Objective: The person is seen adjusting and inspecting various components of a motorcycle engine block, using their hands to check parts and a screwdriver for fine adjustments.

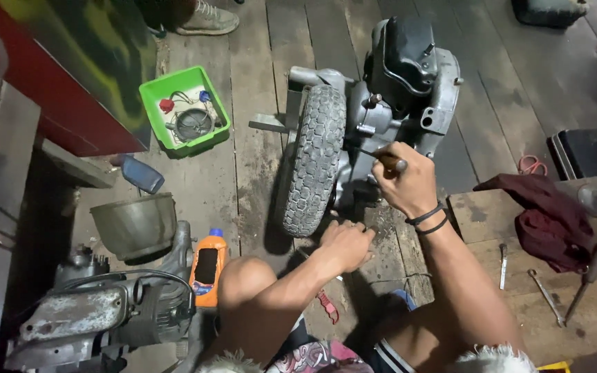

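Engine [395,83] with its tyre [316,159] lies on the plank floor straight ahead of both hands, tyre side toward the left hand. Far left of the hands: grey engine block [98,311], metal bowl [135,224], green tray [184,110] of small parts further out, orange bottle [209,266] standing just left of the knee. Left hand [347,245] rests on the floor at the tyre's base, fingers curled together, can't tell if it pins anything. Right hand [409,185] is clamped round a screwdriver [385,160], blade running left into the casing just behind the tyre; tip is hidden. To do this well, my read: keep the shaft in line with the fastener, push in before turning, and move the left hand onto the tyre to stop the engine rocking. Right of the right hand: maroon rag [551,214] on a low wooden bench [478,214], spanners [544,297] beside it.
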